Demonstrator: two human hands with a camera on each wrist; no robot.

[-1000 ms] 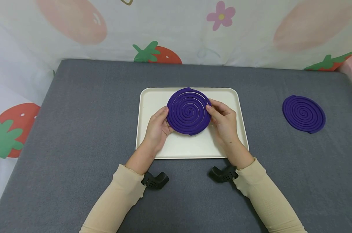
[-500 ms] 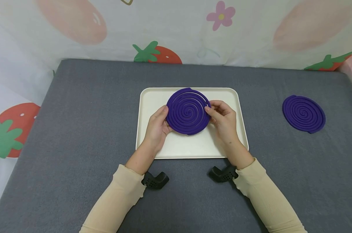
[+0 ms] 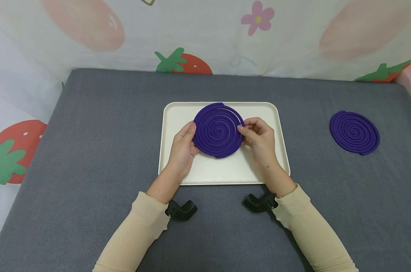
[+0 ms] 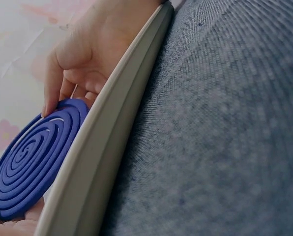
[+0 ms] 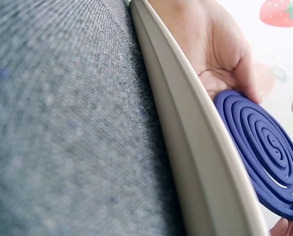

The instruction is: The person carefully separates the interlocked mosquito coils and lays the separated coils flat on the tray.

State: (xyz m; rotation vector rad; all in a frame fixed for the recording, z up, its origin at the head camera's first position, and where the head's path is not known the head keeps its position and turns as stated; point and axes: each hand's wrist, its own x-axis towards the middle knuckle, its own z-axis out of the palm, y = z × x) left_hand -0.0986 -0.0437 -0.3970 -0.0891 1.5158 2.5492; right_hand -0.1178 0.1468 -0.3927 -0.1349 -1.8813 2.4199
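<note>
A purple mosquito coil (image 3: 219,130), a flat round double spiral, is held above a white tray (image 3: 225,172). My left hand (image 3: 183,145) grips its left edge, thumb on top and fingers beneath. At the opposite edge, my right hand (image 3: 262,141) pinches the outer ring between thumb and fingers. A thin gap shows between the rings near the right hand. Both wrist views show the coil (image 4: 26,164) beyond the tray's raised rim (image 5: 200,128), which hides part of the hands. Another purple coil (image 3: 354,133) lies on the cloth to the right.
Grey cloth (image 3: 106,132) covers the table around the tray. A white curtain with strawberry and flower prints (image 3: 293,37) hangs behind the far edge. Black wrist devices (image 3: 181,210) sit by both sleeves, over the cloth in front of the tray.
The held coil has shifted slightly left and turned a little, its lower outer end moving left. My right thumb has moved slightly left with it. The coil on the right has stayed put.
</note>
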